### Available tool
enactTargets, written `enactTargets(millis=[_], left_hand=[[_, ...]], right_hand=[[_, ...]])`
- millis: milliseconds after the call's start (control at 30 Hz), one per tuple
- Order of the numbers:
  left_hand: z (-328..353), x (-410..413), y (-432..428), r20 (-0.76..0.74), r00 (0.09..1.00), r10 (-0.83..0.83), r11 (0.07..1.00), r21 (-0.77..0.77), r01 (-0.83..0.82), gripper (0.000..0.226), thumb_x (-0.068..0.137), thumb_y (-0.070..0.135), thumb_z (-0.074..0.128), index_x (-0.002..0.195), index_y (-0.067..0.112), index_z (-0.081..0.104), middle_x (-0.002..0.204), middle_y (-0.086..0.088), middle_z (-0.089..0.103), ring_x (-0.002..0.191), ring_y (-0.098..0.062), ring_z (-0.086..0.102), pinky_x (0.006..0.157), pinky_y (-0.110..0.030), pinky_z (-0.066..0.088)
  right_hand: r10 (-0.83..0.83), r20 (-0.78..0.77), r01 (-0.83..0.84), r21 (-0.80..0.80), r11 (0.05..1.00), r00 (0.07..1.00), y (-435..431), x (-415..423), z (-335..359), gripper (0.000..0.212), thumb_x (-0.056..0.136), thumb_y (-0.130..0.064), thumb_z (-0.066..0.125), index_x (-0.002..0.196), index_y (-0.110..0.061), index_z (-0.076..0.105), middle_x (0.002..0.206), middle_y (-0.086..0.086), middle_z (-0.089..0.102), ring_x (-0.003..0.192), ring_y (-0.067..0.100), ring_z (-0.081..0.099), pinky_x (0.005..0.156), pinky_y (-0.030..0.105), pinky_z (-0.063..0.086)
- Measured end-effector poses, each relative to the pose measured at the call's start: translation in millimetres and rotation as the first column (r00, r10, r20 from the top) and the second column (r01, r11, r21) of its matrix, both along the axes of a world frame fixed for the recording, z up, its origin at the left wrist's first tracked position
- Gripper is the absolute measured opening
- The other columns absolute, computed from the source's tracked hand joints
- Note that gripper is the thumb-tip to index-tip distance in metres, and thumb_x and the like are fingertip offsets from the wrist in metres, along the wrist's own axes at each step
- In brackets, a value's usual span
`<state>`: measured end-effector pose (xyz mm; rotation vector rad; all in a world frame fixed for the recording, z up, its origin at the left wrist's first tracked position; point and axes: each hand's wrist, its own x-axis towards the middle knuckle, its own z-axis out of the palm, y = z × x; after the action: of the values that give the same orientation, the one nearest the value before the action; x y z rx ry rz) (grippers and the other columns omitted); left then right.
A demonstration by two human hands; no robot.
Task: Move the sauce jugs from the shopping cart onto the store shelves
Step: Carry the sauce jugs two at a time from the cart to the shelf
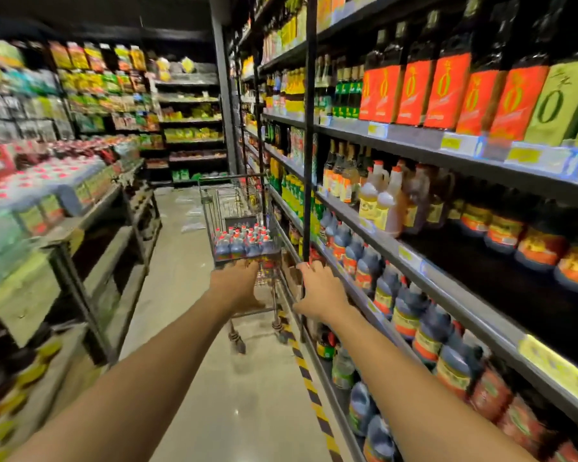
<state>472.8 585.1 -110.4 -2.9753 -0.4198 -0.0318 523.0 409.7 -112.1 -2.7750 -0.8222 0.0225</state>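
clearly empty, left hand (239, 285) and right hand (321, 291) reach, fingers spread, toward the shopping cart (227, 177); its sauce jugs (244, 245) sit packed tight, so a hasty pull could topple neighbours.

Wire-metal shopping cart (237, 211) — glossy plastic sauce jugs (244, 243) — smooth, shiny floor (214, 395).

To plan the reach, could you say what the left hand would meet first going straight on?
Probably the near end of the shopping cart, just beyond the left hand; depth is unclear.

Bottle labels (447, 91), shelf price tags (523, 155), all blurred, nothing legible
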Motion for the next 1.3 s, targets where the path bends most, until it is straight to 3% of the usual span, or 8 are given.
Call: enactTargets(millis=[133, 300, 533, 933, 1167, 1300], left_hand=[[-15, 45, 56, -0.041, 0.997, 0.059, 0.998, -0.025, -0.06, 0.09, 0.07, 0.067, 0.069, 0.142, 0.027, 0.032, 0.144, -0.003, 0.045, 0.124, -0.03, 0.052, 0.099, -0.047, 0.046], [-24, 114, 137, -0.025, 0.995, 0.093, 0.995, -0.035, -0.094, 0.096, 0.071, 0.067, 0.07, 0.146, 0.028, 0.024, 0.141, -0.006, 0.045, 0.124, -0.03, 0.051, 0.098, -0.048, 0.048], [-31, 209, 245, -0.048, 0.992, 0.119, 0.992, -0.027, -0.12, 0.094, 0.07, 0.068, 0.071, 0.145, 0.028, 0.031, 0.146, -0.004, 0.042, 0.125, -0.027, 0.05, 0.098, -0.045, 0.048], [-69, 376, 379, -0.113, 0.993, 0.042, 0.998, -0.047, -0.048, 0.087, 0.079, 0.063, 0.065, 0.147, 0.026, 0.028, 0.147, -0.005, 0.041, 0.128, -0.029, 0.048, 0.1, -0.048, 0.046], [-95, 488, 470, -0.161, 0.987, -0.02, 0.996, -0.086, 0.006, 0.094, 0.075, 0.068, 0.065, 0.15, 0.029, 0.023, 0.154, -0.003, 0.033, 0.131, -0.03, 0.046, 0.1, -0.049, 0.046], [-112, 539, 517, -0.237, 0.971, -0.046, 0.995, -0.099, 0.023, 0.088, 0.077, 0.063, 0.064, 0.147, 0.025, 0.027, 0.149, -0.005, 0.04, 0.128, -0.031, 0.049, 0.098, -0.047, 0.047]], right_hand=[[0.014, -0.019, -0.014, -0.039, 0.999, 1.0, 53, 58, -14, 0.08, 0.084, -0.036, 0.073, 0.147, -0.018, 0.028, 0.146, 0.011, 0.034, 0.137, 0.032, 0.034, 0.107, 0.048, 0.04], [0.016, -0.039, -0.018, -0.057, 0.998, 0.999, 131, 137, -24, 0.082, 0.082, -0.041, 0.075, 0.147, -0.019, 0.03, 0.146, 0.011, 0.034, 0.137, 0.033, 0.034, 0.108, 0.048, 0.039], [-0.044, -0.057, 0.041, -0.05, 0.998, 0.997, 227, 241, -28, 0.077, 0.078, -0.039, 0.077, 0.14, -0.018, 0.037, 0.138, 0.009, 0.04, 0.132, 0.031, 0.038, 0.102, 0.043, 0.042], [-0.11, -0.174, 0.1, -0.067, 0.993, 0.979, 373, 410, -86, 0.076, 0.085, -0.031, 0.071, 0.148, -0.017, 0.031, 0.149, 0.011, 0.032, 0.138, 0.032, 0.033, 0.106, 0.047, 0.041], [-0.197, -0.274, 0.175, -0.103, 0.979, 0.941, 454, 521, -139, 0.085, 0.088, -0.038, 0.068, 0.154, -0.017, 0.019, 0.154, 0.011, 0.029, 0.142, 0.033, 0.03, 0.108, 0.045, 0.039], [-0.222, -0.347, 0.196, -0.108, 0.975, 0.911, 486, 557, -159, 0.085, 0.085, -0.045, 0.071, 0.151, -0.018, 0.024, 0.15, 0.012, 0.033, 0.14, 0.035, 0.032, 0.107, 0.048, 0.038]])
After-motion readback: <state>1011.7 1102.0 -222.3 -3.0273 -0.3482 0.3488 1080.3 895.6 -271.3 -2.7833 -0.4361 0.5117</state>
